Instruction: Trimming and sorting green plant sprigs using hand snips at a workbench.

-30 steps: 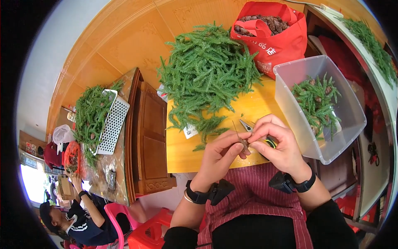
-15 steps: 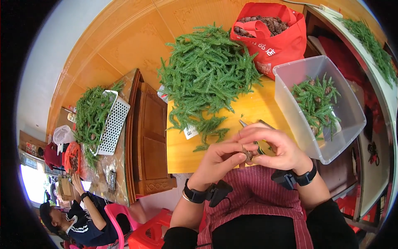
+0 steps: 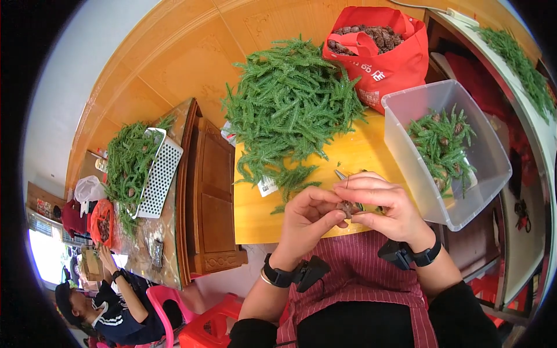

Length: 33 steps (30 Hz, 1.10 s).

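Yellow table (image 3: 371, 152) bears one green sprig pile (image 3: 290, 110); two hands (image 3: 354, 211) pinch one brown cone (image 3: 350, 207).

Small brown pine cone (image 3: 348, 207) sits pinched between your left hand (image 3: 307, 217) and right hand (image 3: 383, 209), over near edge of yellow board. It looks round and bumpy, mostly hidden by your fingertips. Thin wire pokes up from it. Short green sprig (image 3: 371, 207) lies under your right fingers, touching cone.
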Each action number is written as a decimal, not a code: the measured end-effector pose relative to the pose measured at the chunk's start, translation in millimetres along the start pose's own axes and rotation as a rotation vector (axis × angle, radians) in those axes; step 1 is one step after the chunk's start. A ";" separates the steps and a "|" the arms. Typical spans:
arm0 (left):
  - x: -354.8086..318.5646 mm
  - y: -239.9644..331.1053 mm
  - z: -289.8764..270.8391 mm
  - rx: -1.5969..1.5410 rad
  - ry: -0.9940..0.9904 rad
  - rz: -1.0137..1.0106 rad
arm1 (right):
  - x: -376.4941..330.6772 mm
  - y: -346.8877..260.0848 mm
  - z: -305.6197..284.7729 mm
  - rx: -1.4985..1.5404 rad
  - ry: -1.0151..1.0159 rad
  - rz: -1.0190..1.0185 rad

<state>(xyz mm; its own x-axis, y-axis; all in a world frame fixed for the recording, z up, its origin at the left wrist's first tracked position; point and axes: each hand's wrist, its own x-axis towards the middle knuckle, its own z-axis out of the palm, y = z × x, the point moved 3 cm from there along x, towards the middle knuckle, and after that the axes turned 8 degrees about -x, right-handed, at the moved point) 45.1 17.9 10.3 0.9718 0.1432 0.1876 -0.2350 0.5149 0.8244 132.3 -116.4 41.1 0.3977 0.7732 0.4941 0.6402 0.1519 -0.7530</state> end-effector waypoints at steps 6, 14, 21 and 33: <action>1.4 1.4 3.3 0.006 -0.003 0.036 | 0.2 -0.5 -4.1 -0.003 0.021 0.006; 2.0 0.7 0.6 -0.044 -0.088 0.068 | 6.3 -3.5 -7.3 0.037 -0.034 0.025; -0.9 2.9 5.3 0.004 0.004 0.037 | 7.1 -8.6 -11.7 0.183 -0.076 0.078; -3.3 -0.3 6.2 -0.072 -0.041 -0.002 | 2.0 0.9 -3.7 0.469 0.037 0.222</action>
<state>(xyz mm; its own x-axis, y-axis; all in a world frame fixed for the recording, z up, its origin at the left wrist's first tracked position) 42.1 12.1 12.7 0.9719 0.1085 0.2090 -0.2328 0.5750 0.7843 136.1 -117.0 43.1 0.5186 0.7971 0.3094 0.1778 0.2534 -0.9509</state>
